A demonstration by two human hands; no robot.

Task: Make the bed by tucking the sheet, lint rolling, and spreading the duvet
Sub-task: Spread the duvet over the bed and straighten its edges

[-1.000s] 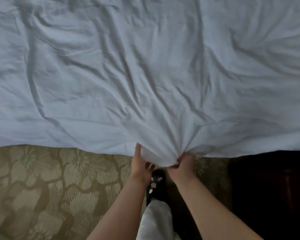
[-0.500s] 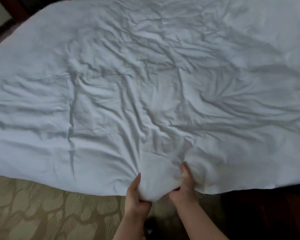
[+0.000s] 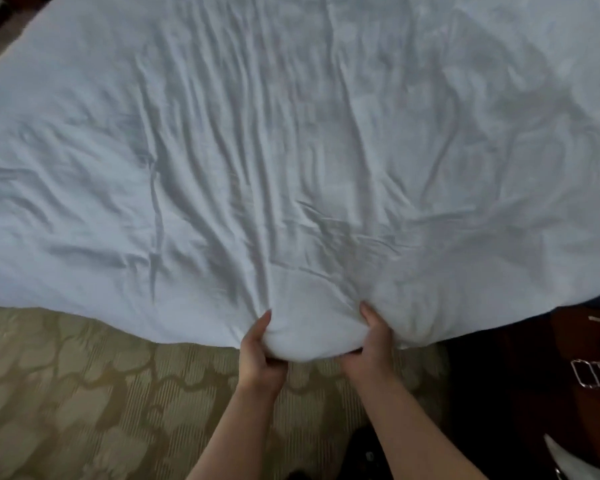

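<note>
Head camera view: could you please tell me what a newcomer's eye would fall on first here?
The wrinkled white duvet fills most of the view, its creases fanning out from the near edge. There, at bottom centre, the left hand and the right hand grip a bunched fold of it. Below lies a patterned beige carpet, with dark wooden furniture at the right.

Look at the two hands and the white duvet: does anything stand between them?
No. The left hand and right hand both already grip the near edge of the duvet, thumbs on top; nothing visible lies between.
</note>
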